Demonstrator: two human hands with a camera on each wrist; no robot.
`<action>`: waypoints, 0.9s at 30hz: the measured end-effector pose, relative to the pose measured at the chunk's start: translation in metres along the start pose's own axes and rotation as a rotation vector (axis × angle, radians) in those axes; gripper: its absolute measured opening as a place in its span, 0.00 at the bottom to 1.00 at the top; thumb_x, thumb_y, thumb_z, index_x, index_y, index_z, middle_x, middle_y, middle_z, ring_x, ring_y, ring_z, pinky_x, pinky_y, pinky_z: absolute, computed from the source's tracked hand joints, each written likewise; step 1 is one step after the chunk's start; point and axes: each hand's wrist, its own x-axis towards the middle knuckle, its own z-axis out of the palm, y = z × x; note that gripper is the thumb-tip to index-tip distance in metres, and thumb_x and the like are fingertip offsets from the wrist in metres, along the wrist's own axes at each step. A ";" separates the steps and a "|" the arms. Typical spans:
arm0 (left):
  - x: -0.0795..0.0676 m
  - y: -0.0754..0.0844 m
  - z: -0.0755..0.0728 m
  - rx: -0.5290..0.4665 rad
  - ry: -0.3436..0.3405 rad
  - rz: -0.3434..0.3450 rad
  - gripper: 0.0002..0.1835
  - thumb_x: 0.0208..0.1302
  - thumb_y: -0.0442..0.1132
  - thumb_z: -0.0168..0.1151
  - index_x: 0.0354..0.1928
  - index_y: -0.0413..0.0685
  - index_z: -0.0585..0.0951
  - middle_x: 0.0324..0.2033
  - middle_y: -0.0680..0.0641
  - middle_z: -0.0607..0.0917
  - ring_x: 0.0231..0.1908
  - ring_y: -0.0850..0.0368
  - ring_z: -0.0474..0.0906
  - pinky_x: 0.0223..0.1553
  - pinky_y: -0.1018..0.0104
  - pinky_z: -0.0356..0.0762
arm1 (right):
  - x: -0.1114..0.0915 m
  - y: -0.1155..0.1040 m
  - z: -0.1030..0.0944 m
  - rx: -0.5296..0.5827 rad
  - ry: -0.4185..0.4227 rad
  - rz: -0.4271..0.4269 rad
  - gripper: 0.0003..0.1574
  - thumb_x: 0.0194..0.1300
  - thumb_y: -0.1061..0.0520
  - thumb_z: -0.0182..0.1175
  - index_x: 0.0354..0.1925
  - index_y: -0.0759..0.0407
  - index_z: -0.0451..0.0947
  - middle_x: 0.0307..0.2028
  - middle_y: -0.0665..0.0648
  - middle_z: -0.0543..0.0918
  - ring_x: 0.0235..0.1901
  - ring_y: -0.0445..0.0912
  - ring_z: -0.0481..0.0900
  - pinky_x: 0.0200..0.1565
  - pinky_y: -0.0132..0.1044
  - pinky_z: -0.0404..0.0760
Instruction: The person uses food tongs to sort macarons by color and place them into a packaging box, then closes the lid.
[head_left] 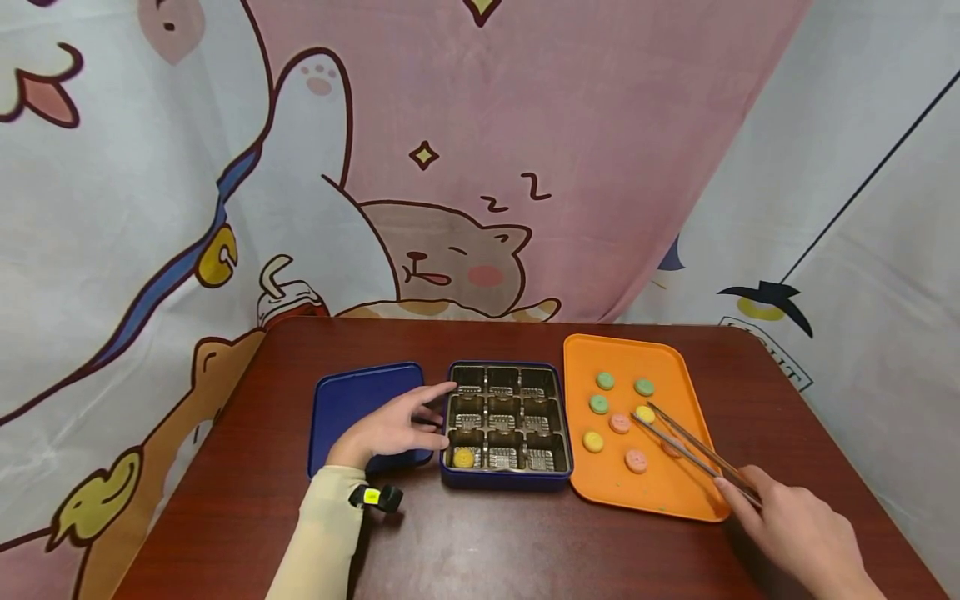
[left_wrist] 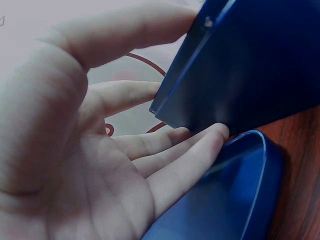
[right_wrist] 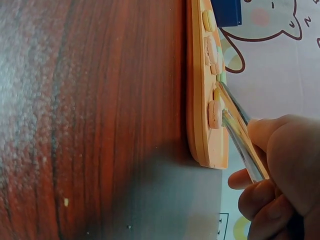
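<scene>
My right hand [head_left: 798,525] holds a pair of long metal tongs [head_left: 693,446]. The tongs' tips lie apart at a yellow macaron [head_left: 644,414] on the orange tray [head_left: 622,492]. My left hand [head_left: 393,429] has its fingers spread, with fingertips at the left side of a dark blue box [head_left: 506,481]. In the left wrist view those fingertips rest against the box's blue wall [left_wrist: 250,65]. Inside the box sits a black divided insert, and a yellow macaron [head_left: 463,457] lies in its front left compartment. In the right wrist view, the tongs [right_wrist: 240,135] reach over the tray's edge [right_wrist: 197,100].
Green macarons [head_left: 605,381] lie toward the tray's back, with pink macarons [head_left: 636,461] and another yellow macaron [head_left: 592,441] nearer the front. A blue lid [head_left: 352,408] lies left of the box, partly under my left hand. A cartoon-printed cloth [head_left: 600,125] hangs behind the table.
</scene>
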 end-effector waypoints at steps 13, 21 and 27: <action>0.000 0.000 0.000 -0.003 -0.003 0.000 0.49 0.66 0.40 0.75 0.84 0.56 0.58 0.79 0.39 0.59 0.66 0.40 0.76 0.63 0.45 0.80 | 0.001 0.000 0.000 -0.002 -0.009 0.007 0.51 0.75 0.22 0.47 0.58 0.67 0.78 0.26 0.54 0.83 0.22 0.48 0.73 0.20 0.49 0.75; 0.000 0.000 -0.001 -0.001 -0.004 0.006 0.49 0.66 0.40 0.75 0.84 0.55 0.58 0.79 0.39 0.59 0.66 0.40 0.76 0.63 0.45 0.80 | -0.001 -0.003 0.001 0.003 0.002 0.004 0.43 0.77 0.25 0.49 0.53 0.62 0.79 0.22 0.51 0.76 0.21 0.48 0.71 0.20 0.46 0.72; 0.000 0.000 0.000 0.000 -0.002 0.003 0.49 0.66 0.40 0.75 0.84 0.55 0.58 0.79 0.39 0.60 0.66 0.40 0.76 0.63 0.45 0.80 | -0.001 -0.004 0.003 -0.002 0.013 0.011 0.42 0.77 0.26 0.49 0.53 0.63 0.79 0.20 0.51 0.73 0.21 0.48 0.70 0.20 0.45 0.71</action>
